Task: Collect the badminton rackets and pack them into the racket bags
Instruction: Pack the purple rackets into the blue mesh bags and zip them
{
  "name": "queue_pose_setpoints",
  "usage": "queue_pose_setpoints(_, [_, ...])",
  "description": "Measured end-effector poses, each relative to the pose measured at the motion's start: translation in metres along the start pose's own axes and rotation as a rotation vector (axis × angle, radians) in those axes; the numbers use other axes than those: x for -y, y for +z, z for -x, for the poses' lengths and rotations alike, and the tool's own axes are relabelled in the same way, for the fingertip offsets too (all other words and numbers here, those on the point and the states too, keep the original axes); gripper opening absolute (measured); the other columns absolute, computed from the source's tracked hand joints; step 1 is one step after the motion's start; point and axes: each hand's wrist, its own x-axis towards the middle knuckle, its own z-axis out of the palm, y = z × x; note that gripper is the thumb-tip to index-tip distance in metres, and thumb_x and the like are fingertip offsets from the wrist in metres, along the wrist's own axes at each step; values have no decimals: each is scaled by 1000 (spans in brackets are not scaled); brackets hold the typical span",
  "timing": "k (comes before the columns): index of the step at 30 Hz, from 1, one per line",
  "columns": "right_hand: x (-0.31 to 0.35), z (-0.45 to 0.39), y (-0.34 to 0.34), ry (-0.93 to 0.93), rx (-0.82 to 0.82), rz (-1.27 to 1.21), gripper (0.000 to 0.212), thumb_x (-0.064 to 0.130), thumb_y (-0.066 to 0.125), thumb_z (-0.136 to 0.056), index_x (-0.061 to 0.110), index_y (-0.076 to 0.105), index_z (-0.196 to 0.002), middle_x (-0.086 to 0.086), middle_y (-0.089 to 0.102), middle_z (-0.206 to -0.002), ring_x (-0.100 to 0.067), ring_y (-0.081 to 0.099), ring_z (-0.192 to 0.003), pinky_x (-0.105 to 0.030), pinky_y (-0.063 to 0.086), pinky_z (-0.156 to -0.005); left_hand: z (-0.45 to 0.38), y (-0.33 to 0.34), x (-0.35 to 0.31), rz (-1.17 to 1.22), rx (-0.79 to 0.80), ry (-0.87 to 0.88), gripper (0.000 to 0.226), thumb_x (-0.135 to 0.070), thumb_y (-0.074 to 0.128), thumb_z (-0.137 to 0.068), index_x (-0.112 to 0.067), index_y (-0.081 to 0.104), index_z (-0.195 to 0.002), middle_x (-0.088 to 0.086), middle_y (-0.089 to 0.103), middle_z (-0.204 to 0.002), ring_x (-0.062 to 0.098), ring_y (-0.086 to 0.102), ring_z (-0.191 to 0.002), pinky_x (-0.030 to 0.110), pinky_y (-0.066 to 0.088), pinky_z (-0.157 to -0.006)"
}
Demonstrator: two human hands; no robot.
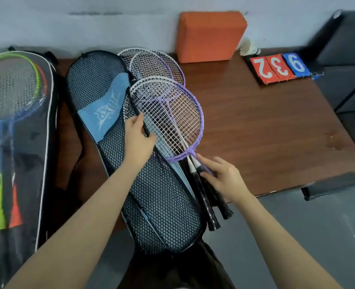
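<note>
I am mid-pack: my left hand (138,135) pinches the zipper edge of the mesh bag (151,197), fingers closed on that rim to hold the mouth open, while my right hand (224,178) rests on the black grips of the purple rackets (172,113), fingers loosely curled against the handles, not yet clamped. Those rackets lie on the desk (266,126) just at the bag's three o'clock side, heads overlapping its opening. Two more racket heads (151,65) sit at twelve o'clock behind them; whether they are in the bag I cannot tell. I judge the next move needs the flap lifted wider and the rackets slid in. At nine o'clock the clear bag (16,142) already holds green, orange and blue rackets.
</note>
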Motion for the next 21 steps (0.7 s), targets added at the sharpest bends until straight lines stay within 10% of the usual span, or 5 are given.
queue_pose_setpoints(4, [3, -5, 2, 14, 80, -32, 60, 22, 65, -86, 39, 39, -137, 6, 45, -78, -9, 40, -69, -33, 43, -64, 8, 4, -8, -11, 15, -16, 70, -2, 59, -85, -12, 23, -145, 4, 28, -133, 5, 45, -65, -3, 33, -61])
queue_pose_setpoints(21, [2, -6, 25, -35, 154, -124, 52, 16, 49, -84, 34, 51, -132, 3, 57, -82, -19, 56, -73, -40, 51, -64, 48, 9, 2, -40, -104, 213, 44, 1, 54, -87, -4, 48, -131, 7, 44, -126, 19, 52, -100, 17, 40, -89])
